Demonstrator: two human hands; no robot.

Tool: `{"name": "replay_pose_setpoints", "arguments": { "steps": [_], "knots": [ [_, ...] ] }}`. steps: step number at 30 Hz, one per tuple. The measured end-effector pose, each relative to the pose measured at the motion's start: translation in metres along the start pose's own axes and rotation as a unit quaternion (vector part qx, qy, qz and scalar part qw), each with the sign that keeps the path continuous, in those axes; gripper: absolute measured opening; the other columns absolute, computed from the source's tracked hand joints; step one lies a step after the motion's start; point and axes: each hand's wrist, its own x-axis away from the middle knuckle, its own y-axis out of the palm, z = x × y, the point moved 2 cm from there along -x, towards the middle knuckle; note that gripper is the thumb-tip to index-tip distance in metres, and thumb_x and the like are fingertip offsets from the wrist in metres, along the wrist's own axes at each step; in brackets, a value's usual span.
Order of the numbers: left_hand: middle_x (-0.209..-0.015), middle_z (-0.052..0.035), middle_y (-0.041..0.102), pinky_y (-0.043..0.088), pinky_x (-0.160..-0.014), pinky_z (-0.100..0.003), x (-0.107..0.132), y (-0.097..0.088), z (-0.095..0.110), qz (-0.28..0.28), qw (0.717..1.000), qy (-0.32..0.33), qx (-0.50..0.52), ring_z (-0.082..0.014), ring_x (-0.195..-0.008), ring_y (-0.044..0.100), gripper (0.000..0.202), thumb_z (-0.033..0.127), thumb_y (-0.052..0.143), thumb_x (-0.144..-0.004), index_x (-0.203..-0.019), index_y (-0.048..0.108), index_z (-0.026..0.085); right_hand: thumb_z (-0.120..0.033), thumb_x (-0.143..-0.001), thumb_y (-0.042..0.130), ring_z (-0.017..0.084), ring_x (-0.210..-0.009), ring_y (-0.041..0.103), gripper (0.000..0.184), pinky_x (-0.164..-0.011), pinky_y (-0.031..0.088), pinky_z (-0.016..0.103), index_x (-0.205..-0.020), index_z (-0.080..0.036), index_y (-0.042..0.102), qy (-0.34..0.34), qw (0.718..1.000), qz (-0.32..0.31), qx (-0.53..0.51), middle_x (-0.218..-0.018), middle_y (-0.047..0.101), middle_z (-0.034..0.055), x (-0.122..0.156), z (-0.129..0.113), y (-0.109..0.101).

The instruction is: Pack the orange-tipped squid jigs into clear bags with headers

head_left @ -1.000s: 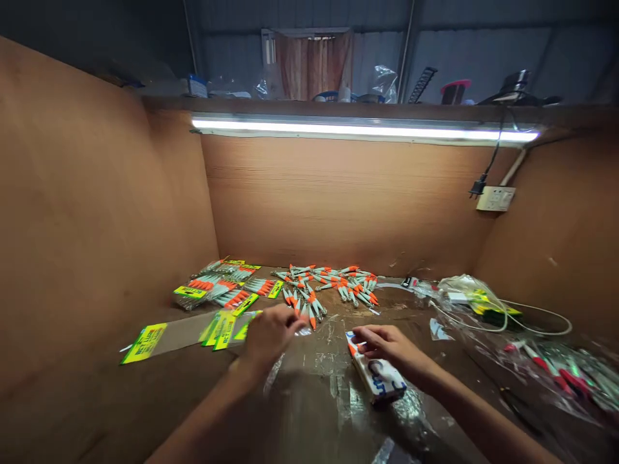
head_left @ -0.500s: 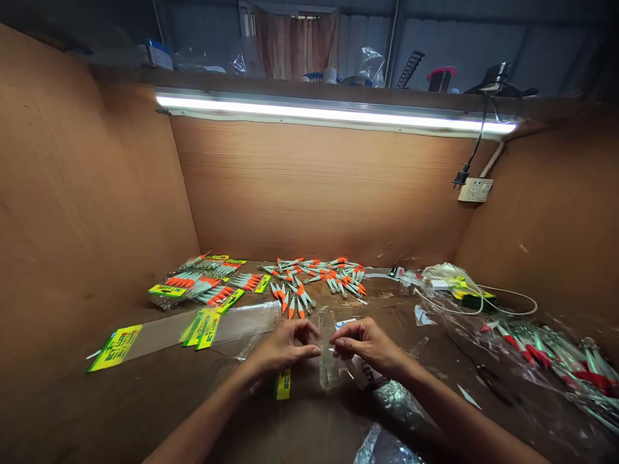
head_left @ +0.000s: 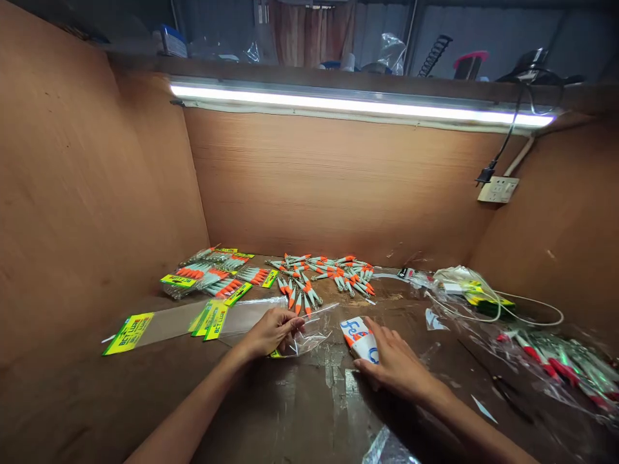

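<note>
This looks like a packing workshop. A tube light spans a board-walled, scuffed workbench, a power socket sits at the right, and many loose lures lie near labelled packets of them.

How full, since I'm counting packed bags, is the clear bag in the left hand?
Seemingly empty: beyond the left hand, the clear bag shows nothing inside its see-through film.

Under a lit tube lamp, a person's left hand pinches a clear plastic bag while the right hand grips a printed packet at a brown worktable, loose orange-and-white lures beyond and bagged lures heaped far left.
</note>
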Motion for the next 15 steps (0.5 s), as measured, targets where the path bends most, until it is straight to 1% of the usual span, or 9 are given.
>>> {"name": "replay_pose_setpoints", "arguments": {
  "steps": [2,3,5,7,9,11,13,15],
  "knots": [
    [-0.053,0.0038,0.05,0.036,-0.039,-0.019,0.0,0.0,-0.002,-0.014,1.0,-0.008,-0.002,-0.0098,-0.04,0.048,0.067,0.076,0.049,-0.082,-0.084,0.069,0.012,-0.043,-0.078,0.065,0.035,-0.126,0.048,0.089,-0.106,0.036,0.046,-0.155,-0.018,0.027,-0.001,0.999,-0.022,-0.032,-0.142,0.05,0.0162,0.0,0.004,-0.008],
    [-0.055,0.0035,0.051,0.037,-0.039,-0.019,0.001,0.0,-0.003,-0.022,1.0,-0.013,-0.003,-0.0095,-0.041,0.048,0.066,0.076,0.051,-0.082,-0.084,0.069,0.012,-0.038,-0.077,0.065,0.033,-0.128,0.046,0.089,-0.107,0.036,0.045,-0.155,-0.019,0.026,-0.012,0.998,-0.03,-0.053,-0.144,0.048,0.0152,-0.001,0.006,-0.014],
    [-0.058,0.0025,0.053,0.037,-0.039,-0.019,0.002,-0.001,-0.004,-0.039,0.999,-0.023,-0.007,-0.009,-0.041,0.048,0.064,0.075,0.053,-0.081,-0.081,0.068,0.013,-0.033,-0.077,0.063,0.031,-0.133,0.043,0.089,-0.11,0.034,0.044,-0.156,-0.022,0.023,-0.056,0.993,-0.036,-0.095,-0.15,0.043,0.0129,0.0,0.009,-0.024],
    [-0.058,0.0018,0.054,0.036,-0.039,-0.018,0.003,-0.001,-0.004,-0.058,0.998,-0.032,-0.013,-0.0091,-0.042,0.048,0.063,0.074,0.054,-0.081,-0.078,0.067,0.013,-0.031,-0.077,0.063,0.03,-0.136,0.041,0.09,-0.113,0.031,0.045,-0.156,-0.025,0.021,-0.111,0.985,-0.04,-0.122,-0.152,0.04,0.0114,0.001,0.012,-0.031],
    [-0.057,0.0017,0.053,0.035,-0.039,-0.018,0.005,0.0,-0.004,-0.074,0.996,-0.035,-0.019,-0.0096,-0.043,0.049,0.062,0.073,0.056,-0.081,-0.078,0.068,0.012,-0.025,-0.074,0.063,0.031,-0.135,0.041,0.092,-0.115,0.028,0.048,-0.156,-0.026,0.021,-0.157,0.978,-0.049,-0.13,-0.15,0.043,0.0107,0.003,0.014,-0.035],
    [-0.057,0.0018,0.053,0.035,-0.041,-0.018,0.006,0.0,-0.003,-0.084,0.996,-0.033,-0.024,-0.0099,-0.045,0.05,0.061,0.072,0.057,-0.08,-0.079,0.069,0.012,-0.017,-0.069,0.06,0.031,-0.135,0.041,0.096,-0.116,0.025,0.051,-0.156,-0.026,0.021,-0.185,0.972,-0.063,-0.128,-0.148,0.045,0.0098,0.004,0.015,-0.036],
    [-0.058,0.0023,0.052,0.035,-0.043,-0.018,0.007,0.002,-0.001,-0.093,0.995,-0.028,-0.026,-0.0097,-0.046,0.05,0.059,0.07,0.059,-0.081,-0.08,0.069,0.012,-0.011,-0.066,0.057,0.03,-0.134,0.042,0.099,-0.116,0.025,0.051,-0.157,-0.027,0.02,-0.194,0.97,-0.068,-0.128,-0.148,0.045,0.0091,0.004,0.015,-0.038],
    [-0.058,0.0027,0.051,0.035,-0.044,-0.019,0.009,0.004,0.001,-0.108,0.993,-0.033,-0.031,-0.0098,-0.046,0.049,0.058,0.069,0.059,-0.081,-0.082,0.069,0.013,-0.008,-0.066,0.055,0.03,-0.133,0.043,0.1,-0.115,0.028,0.049,-0.157,-0.027,0.02,-0.194,0.969,-0.068,-0.133,-0.148,0.045,0.0092,0.004,0.016,-0.038]
  ]
}}
